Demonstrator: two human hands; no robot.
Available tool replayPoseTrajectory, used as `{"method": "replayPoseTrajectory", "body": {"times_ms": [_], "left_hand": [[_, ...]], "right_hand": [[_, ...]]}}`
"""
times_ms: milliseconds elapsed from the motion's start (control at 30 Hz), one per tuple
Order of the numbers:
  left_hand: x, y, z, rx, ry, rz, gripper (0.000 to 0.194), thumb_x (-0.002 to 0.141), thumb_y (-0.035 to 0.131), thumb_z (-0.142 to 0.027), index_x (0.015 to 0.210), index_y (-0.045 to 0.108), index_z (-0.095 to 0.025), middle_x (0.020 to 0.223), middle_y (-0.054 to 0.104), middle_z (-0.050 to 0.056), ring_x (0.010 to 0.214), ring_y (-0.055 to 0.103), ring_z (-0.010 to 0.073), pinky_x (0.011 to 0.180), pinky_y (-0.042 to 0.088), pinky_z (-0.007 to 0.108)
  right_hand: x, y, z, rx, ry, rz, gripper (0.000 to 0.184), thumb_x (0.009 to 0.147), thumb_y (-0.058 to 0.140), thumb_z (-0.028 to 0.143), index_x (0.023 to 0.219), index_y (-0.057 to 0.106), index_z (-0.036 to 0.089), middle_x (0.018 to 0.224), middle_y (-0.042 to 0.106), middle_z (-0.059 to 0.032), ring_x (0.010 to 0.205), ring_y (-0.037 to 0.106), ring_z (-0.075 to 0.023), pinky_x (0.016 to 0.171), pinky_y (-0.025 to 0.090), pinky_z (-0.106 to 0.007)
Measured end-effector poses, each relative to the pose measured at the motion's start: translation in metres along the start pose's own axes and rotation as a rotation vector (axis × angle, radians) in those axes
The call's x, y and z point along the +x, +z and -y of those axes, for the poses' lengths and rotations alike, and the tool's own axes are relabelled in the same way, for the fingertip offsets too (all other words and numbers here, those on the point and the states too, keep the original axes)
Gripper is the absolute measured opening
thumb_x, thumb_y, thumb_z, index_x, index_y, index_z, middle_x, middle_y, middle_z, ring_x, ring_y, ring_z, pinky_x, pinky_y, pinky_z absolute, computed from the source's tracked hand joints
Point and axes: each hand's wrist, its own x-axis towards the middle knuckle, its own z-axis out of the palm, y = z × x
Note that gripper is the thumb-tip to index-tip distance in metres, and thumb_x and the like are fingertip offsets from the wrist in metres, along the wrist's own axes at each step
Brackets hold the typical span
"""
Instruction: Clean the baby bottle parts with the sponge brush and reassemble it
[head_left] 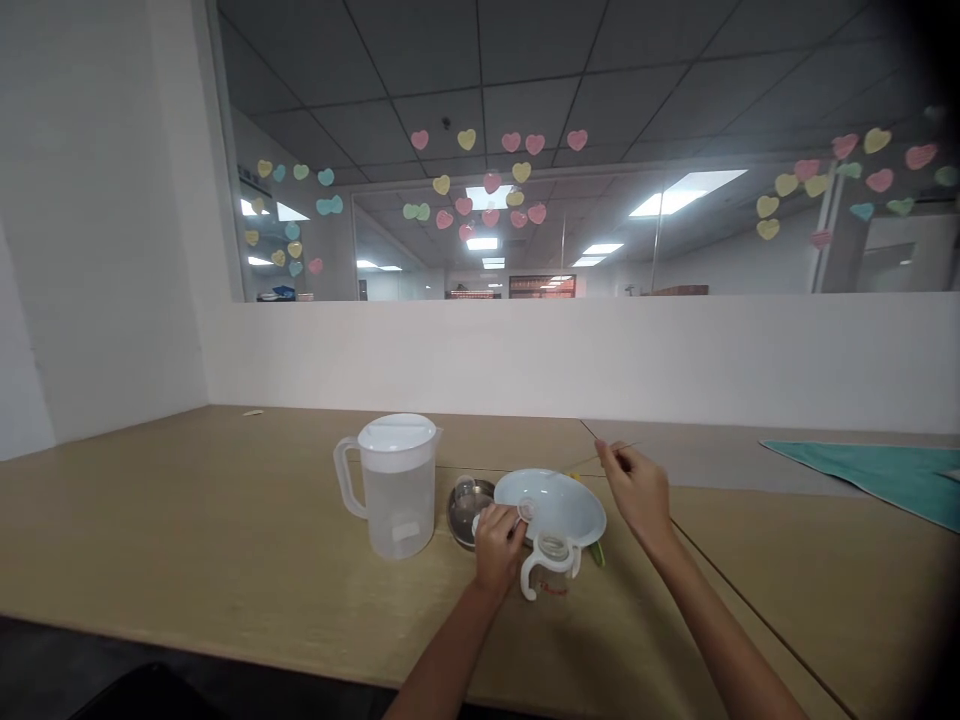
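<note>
My left hand (498, 548) is closed in a pinch on a small clear, ring-like piece (526, 510), held over the near left rim of the white bowl (581, 505). My right hand (636, 490) is raised beyond the bowl's right side, with thumb and fingertips pressed together on a thin, pale stick (583, 463) whose kind I cannot make out. Between my hands and nearer to me stands a clear bottle with white side handles (553, 572), its top uncovered and red print low on its wall. Left of the bowl, a metal bowl (459, 518) holds a clear dome-shaped piece (465, 488), partly covered by my left hand.
A lidded translucent pitcher (401, 500) with liquid stands to the left. Something green (597, 553) pokes out under the bowl's right side. A teal cloth (877, 475) lies at the far right. A white wall (487, 355) with a window bounds the table's back.
</note>
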Motion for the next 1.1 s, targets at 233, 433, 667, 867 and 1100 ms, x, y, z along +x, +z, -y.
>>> {"method": "replayPoseTrajectory", "body": {"times_ms": [233, 433, 667, 867, 1100], "left_hand": [[-0.001, 0.000, -0.001, 0.058, -0.034, 0.040, 0.020, 0.088, 0.046, -0.019, 0.087, 0.066, -0.019, 0.090, 0.063, 0.005, 0.084, 0.054, 0.0178, 0.075, 0.042, 0.031], [-0.001, 0.001, -0.001, 0.061, -0.054, 0.097, 0.025, 0.089, 0.041, -0.018, 0.093, 0.066, -0.020, 0.090, 0.064, 0.005, 0.085, 0.055, 0.0187, 0.076, 0.040, 0.032], [0.000, 0.003, -0.001, -0.140, -0.234, 0.076, 0.015, 0.083, 0.054, -0.027, 0.088, 0.067, -0.021, 0.083, 0.069, 0.003, 0.079, 0.060, 0.0185, 0.073, 0.042, 0.030], [0.004, 0.000, 0.002, -0.103, -0.297, 0.038, 0.013, 0.076, 0.060, -0.030, 0.069, 0.061, -0.019, 0.073, 0.065, 0.000, 0.076, 0.058, 0.0182, 0.073, 0.042, 0.030], [0.008, -0.011, 0.017, 0.068, -0.268, -0.010, 0.013, 0.081, 0.048, -0.019, 0.083, 0.061, -0.020, 0.085, 0.065, 0.004, 0.087, 0.057, 0.0213, 0.082, 0.039, 0.035]], "right_hand": [[-0.019, 0.062, -0.091, 0.004, 0.377, 0.494, 0.041, 0.076, 0.040, 0.048, 0.061, 0.064, 0.018, 0.061, 0.064, -0.0054, 0.056, 0.056, -0.0187, 0.052, 0.035, -0.027], [-0.019, 0.065, -0.076, 0.033, 0.117, 0.628, 0.031, 0.072, 0.047, 0.039, 0.068, 0.070, 0.018, 0.070, 0.068, -0.0051, 0.067, 0.058, -0.0187, 0.062, 0.039, -0.027], [-0.023, 0.074, -0.033, 0.269, -0.100, 0.953, 0.023, 0.068, 0.057, 0.032, 0.077, 0.074, 0.021, 0.073, 0.069, -0.0009, 0.064, 0.054, -0.0159, 0.060, 0.039, -0.025], [-0.026, 0.081, -0.038, 0.393, -0.058, 0.943, 0.021, 0.071, 0.055, 0.033, 0.075, 0.069, 0.018, 0.076, 0.067, -0.0016, 0.074, 0.056, -0.0173, 0.066, 0.041, -0.025], [-0.012, 0.074, -0.057, -0.201, -0.140, 0.793, 0.020, 0.075, 0.048, 0.023, 0.075, 0.068, 0.018, 0.070, 0.066, -0.0037, 0.068, 0.057, -0.0159, 0.064, 0.037, -0.025]]}}
